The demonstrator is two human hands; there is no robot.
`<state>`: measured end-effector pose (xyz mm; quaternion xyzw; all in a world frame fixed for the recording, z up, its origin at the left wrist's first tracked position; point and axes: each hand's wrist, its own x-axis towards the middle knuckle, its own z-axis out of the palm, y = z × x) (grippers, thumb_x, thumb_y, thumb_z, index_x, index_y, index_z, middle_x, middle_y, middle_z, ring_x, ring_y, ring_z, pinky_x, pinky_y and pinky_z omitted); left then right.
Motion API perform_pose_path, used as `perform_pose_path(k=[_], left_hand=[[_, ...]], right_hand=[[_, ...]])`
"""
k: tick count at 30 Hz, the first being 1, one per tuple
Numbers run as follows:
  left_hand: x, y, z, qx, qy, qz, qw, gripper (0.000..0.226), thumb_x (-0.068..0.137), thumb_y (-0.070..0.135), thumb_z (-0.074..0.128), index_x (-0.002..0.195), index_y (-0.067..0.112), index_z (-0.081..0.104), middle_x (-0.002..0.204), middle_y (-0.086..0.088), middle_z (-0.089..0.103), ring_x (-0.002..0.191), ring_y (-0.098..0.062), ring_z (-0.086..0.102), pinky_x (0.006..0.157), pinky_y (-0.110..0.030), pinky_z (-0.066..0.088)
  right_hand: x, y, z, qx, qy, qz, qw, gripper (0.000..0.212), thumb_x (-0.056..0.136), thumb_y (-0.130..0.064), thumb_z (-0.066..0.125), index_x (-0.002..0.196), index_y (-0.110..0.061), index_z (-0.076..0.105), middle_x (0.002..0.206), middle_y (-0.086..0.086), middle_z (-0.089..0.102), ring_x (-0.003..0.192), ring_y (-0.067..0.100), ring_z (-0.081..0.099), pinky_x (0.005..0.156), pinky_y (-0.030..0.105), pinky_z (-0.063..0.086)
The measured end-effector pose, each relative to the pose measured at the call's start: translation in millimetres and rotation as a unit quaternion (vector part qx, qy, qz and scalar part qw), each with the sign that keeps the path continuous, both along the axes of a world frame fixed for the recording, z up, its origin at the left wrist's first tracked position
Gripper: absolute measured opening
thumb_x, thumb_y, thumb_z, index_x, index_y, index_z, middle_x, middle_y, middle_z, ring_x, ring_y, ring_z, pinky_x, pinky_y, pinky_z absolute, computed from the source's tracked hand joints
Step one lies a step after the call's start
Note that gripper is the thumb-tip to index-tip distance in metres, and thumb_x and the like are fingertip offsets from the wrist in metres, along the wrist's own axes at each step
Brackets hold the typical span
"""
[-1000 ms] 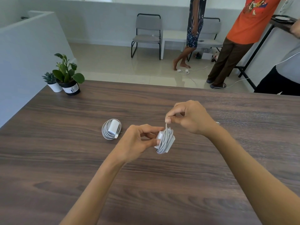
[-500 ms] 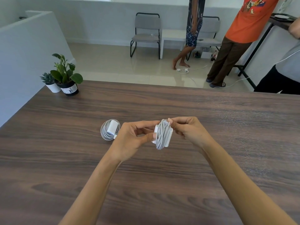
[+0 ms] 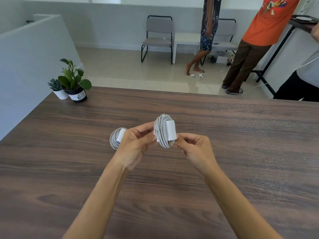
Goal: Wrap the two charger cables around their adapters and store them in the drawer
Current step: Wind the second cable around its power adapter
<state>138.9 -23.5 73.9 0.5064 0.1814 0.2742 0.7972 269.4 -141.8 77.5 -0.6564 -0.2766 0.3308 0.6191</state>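
A white charger adapter with its cable coiled around it point(image 3: 164, 131) is held above the dark wooden table point(image 3: 241, 144). My left hand point(image 3: 135, 147) pinches its left side with thumb and fingers. My right hand point(image 3: 195, 149) grips its lower right end, where the metal prongs show. A second wrapped charger point(image 3: 116, 138) lies flat on the table just left of my left hand, partly hidden by it. No drawer is in view.
Two potted plants point(image 3: 71, 83) stand at the table's far left corner beside a white partition. Beyond the table's far edge are chairs, a low white table, cables on the floor and people standing at the right.
My right hand dropped from pulling the cable end above the bundle to gripping its lower right. The bundle rose and turned so the adapter face shows.
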Motion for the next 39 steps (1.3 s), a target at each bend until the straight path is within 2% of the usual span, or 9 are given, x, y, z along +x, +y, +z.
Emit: perform_pose_path(k=[4, 7, 8, 10, 13, 20, 28, 35, 39], left_hand=[[-1, 4, -3, -0.026, -0.008, 0.016, 1.000, 0.058, 0.063, 0.026, 0.081, 0.112, 0.001, 0.066, 0.104, -0.011, 0.072, 0.095, -0.021, 0.069, 0.080, -0.029, 0.056], [1, 6, -4, -0.047, 0.003, 0.064, 0.997, 0.044, 0.069, 0.015, 0.072, 0.109, -0.001, 0.065, 0.093, -0.007, 0.074, 0.087, -0.017, 0.070, 0.078, -0.027, 0.057], [1, 6, -5, -0.046, 0.011, 0.077, 0.996, 0.036, 0.073, 0.010, 0.066, 0.108, 0.000, 0.064, 0.090, -0.005, 0.074, 0.084, -0.016, 0.071, 0.077, -0.026, 0.057], [3, 5, -5, -0.040, 0.025, 0.097, 0.994, 0.025, 0.082, 0.002, 0.057, 0.106, -0.001, 0.064, 0.086, -0.004, 0.075, 0.081, -0.015, 0.071, 0.074, -0.025, 0.057], [5, 2, -5, -0.042, 0.037, 0.135, 0.989, 0.022, 0.087, -0.002, 0.055, 0.108, -0.004, 0.063, 0.084, -0.007, 0.074, 0.079, -0.017, 0.072, 0.073, -0.025, 0.058], [9, -1, -4, -0.049, 0.066, 0.177, 0.981, 0.025, 0.088, -0.001, 0.058, 0.112, -0.009, 0.061, 0.095, -0.017, 0.070, 0.086, -0.023, 0.071, 0.080, -0.030, 0.058], [9, -2, -2, 0.017, 0.099, 0.168, 0.981, 0.016, 0.086, -0.002, 0.061, 0.100, 0.005, 0.066, 0.077, -0.002, 0.074, 0.075, -0.012, 0.071, 0.071, -0.022, 0.058], [9, -9, -4, 0.068, 0.131, 0.096, 0.984, 0.023, 0.085, 0.002, 0.064, 0.107, 0.004, 0.067, 0.087, -0.009, 0.073, 0.079, -0.013, 0.070, 0.072, -0.022, 0.057], [8, -16, -3, 0.077, 0.127, 0.069, 0.986, 0.023, 0.084, 0.004, 0.064, 0.107, 0.008, 0.067, 0.095, -0.010, 0.074, 0.085, -0.017, 0.070, 0.072, -0.022, 0.056]], right_hand=[[-3, -3, -1, -0.012, -0.112, -0.001, 0.994, 0.014, 0.085, -0.015, 0.066, 0.075, -0.016, 0.074, 0.064, -0.001, 0.067, 0.062, 0.003, 0.059, 0.062, 0.012, 0.045], [-6, -5, -4, -0.047, -0.136, -0.007, 0.990, 0.010, 0.084, -0.020, 0.068, 0.079, -0.019, 0.077, 0.069, -0.001, 0.072, 0.068, 0.017, 0.064, 0.069, 0.023, 0.050], [-7, -6, -5, -0.057, -0.143, -0.005, 0.988, 0.009, 0.084, -0.021, 0.068, 0.080, -0.021, 0.077, 0.071, -0.003, 0.073, 0.070, 0.015, 0.065, 0.071, 0.024, 0.050], [-9, -8, -7, -0.076, -0.176, 0.000, 0.981, 0.009, 0.083, -0.021, 0.069, 0.081, -0.023, 0.077, 0.075, -0.009, 0.072, 0.071, 0.004, 0.064, 0.070, 0.019, 0.049], [-14, -9, -8, -0.097, -0.274, 0.005, 0.957, 0.008, 0.083, -0.022, 0.069, 0.081, -0.026, 0.076, 0.075, -0.014, 0.069, 0.074, 0.001, 0.061, 0.066, 0.012, 0.043], [-20, -8, -13, -0.100, -0.369, -0.013, 0.924, 0.008, 0.085, -0.027, 0.065, 0.081, -0.027, 0.072, 0.073, -0.011, 0.064, 0.068, 0.009, 0.059, 0.065, 0.036, 0.049], [-5, -15, 7, -0.105, -0.500, 0.025, 0.859, 0.006, 0.084, -0.030, 0.065, 0.079, -0.029, 0.067, 0.076, -0.010, 0.061, 0.076, 0.013, 0.053, 0.062, 0.029, 0.038], [14, -9, 19, -0.114, -0.490, 0.057, 0.862, 0.011, 0.079, -0.036, 0.070, 0.077, -0.027, 0.064, 0.077, -0.009, 0.060, 0.075, 0.011, 0.052, 0.064, 0.031, 0.042], [15, -6, 22, -0.104, -0.321, 0.052, 0.940, 0.016, 0.072, -0.031, 0.078, 0.075, -0.019, 0.069, 0.075, -0.008, 0.067, 0.061, 0.007, 0.053, 0.063, 0.018, 0.041]])
